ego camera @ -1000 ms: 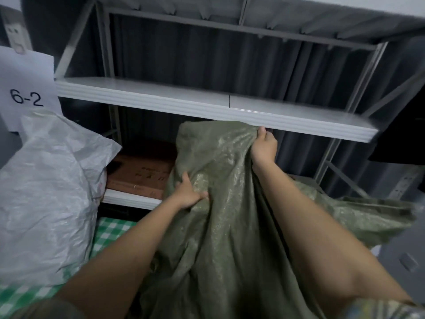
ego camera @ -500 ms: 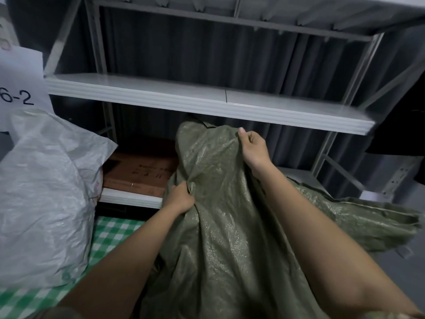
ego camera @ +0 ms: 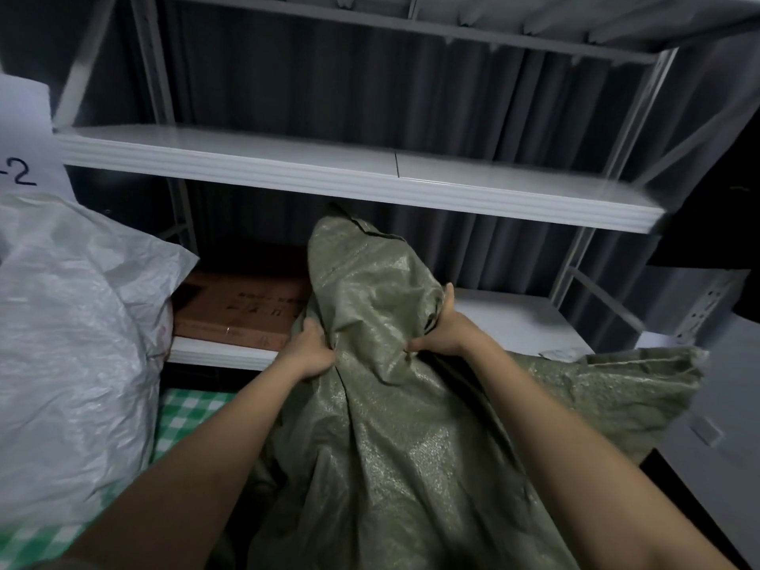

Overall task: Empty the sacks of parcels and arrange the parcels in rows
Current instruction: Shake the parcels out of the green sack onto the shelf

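Observation:
A big olive-green woven sack (ego camera: 390,425) fills the middle of the view, its limp top end pointing up toward the white shelf. My left hand (ego camera: 310,347) grips a fold on the sack's left side. My right hand (ego camera: 442,333) grips bunched fabric on its right side, a little higher. The sack's open mouth (ego camera: 641,364) spreads out to the right. A white woven sack (ego camera: 70,343) stands full at the left. No parcels show outside the sacks.
A white metal rack has a middle shelf (ego camera: 370,178) above the hands and a lower shelf (ego camera: 514,318) behind the sack. A brown cardboard box (ego camera: 242,306) lies on that lower shelf. Green-checked cloth (ego camera: 185,417) covers the surface below. A paper label (ego camera: 20,137) hangs at far left.
My right hand has come down from the sack's top edge near the shelf to a lower grip beside my left hand. The sack's top now sags free above both hands.

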